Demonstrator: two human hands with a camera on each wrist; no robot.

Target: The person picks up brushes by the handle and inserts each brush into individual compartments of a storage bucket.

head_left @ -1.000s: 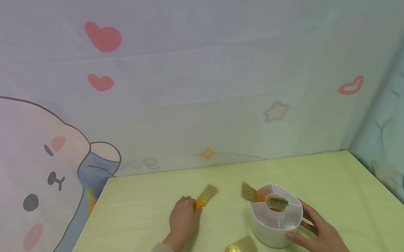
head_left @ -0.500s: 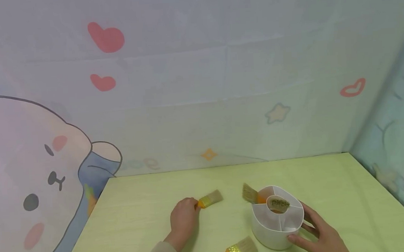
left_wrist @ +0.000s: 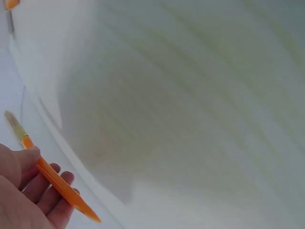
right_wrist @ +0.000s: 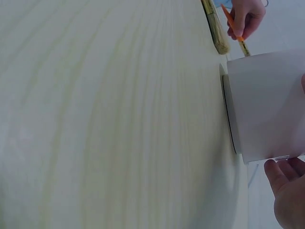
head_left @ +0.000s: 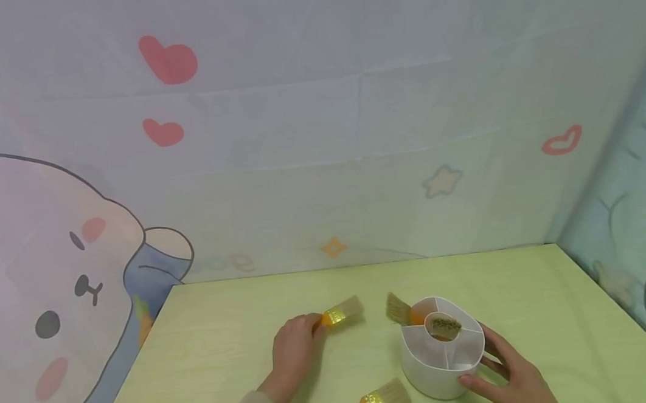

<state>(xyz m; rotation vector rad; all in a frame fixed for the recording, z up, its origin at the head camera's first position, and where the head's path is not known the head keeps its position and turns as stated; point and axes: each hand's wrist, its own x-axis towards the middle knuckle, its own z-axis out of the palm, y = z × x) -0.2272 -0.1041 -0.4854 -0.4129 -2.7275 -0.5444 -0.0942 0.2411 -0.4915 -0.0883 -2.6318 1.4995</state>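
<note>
My left hand [head_left: 295, 349] pinches a paintbrush [head_left: 342, 312] by its orange handle. In the left wrist view the brush [left_wrist: 57, 183] lies across the fingers, with the thumb on the handle near the metal band. A white round organizer [head_left: 436, 375] with several compartments stands on the table to the right. My right hand [head_left: 515, 377] grips its right side, thumb at the front and fingers around the back. One brush [head_left: 399, 309] leans out of the organizer's back-left compartment. Another brush [head_left: 443, 327] stands in the central ring, bristles up.
A further paintbrush [head_left: 388, 398] lies on the pale yellow-green table [head_left: 220, 334] in front, its bristles close to the organizer. Behind the table hangs a printed cloth [head_left: 297, 124] with hearts and a cartoon animal.
The brush in my left hand has turned and its bristles have shifted right, toward the organizer. My right hand and the organizer have stayed in place.
</note>
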